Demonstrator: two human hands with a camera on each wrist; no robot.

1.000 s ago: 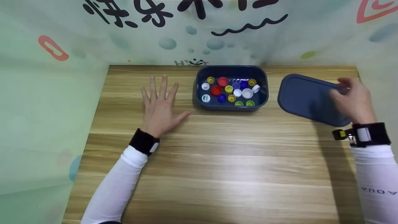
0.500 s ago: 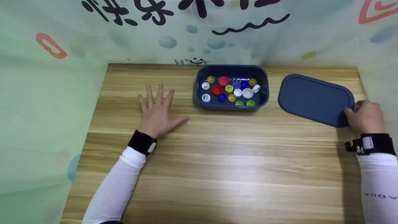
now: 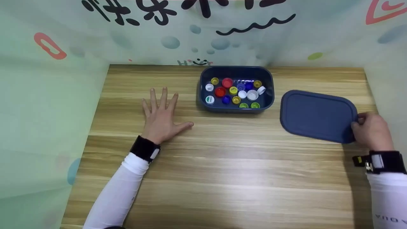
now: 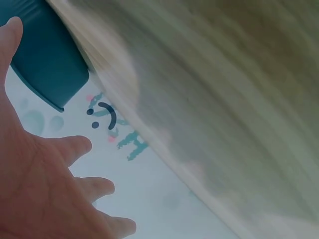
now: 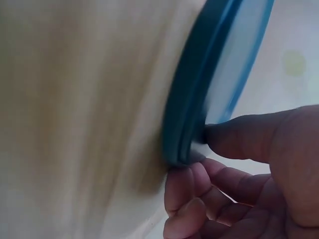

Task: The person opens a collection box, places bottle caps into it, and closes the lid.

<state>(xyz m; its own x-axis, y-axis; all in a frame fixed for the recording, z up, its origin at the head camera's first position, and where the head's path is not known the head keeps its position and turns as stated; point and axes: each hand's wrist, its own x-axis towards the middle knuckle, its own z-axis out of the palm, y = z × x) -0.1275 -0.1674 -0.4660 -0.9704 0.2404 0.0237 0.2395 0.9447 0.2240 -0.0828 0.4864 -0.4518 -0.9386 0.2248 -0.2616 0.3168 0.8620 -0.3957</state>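
Note:
A dark blue lid point(image 3: 318, 116) with rounded corners lies at the right of the table. My right hand point(image 3: 372, 132) pinches its right end; in the right wrist view the thumb is on top of the lid point(image 5: 192, 89) and the curled fingers are at its edge. My left hand point(image 3: 160, 121) is spread on the wood to the left, holding nothing. Between them at the back stands a dark blue box point(image 3: 237, 109), uncovered. Several bottle caps lie in it, among them a red cap point(image 3: 220, 92), a white cap point(image 3: 252, 95) and a green cap point(image 3: 255, 105).
The wooden tabletop point(image 3: 222, 178) stretches in front of the box. A printed cloth point(image 3: 171, 25) with dark lettering hangs along the back edge and continues down both sides. The box stands close to this cloth.
My right hand has come down to the lid's right end and taken hold of it. The lid has slid toward me and slightly left. My left hand has shifted a little toward me.

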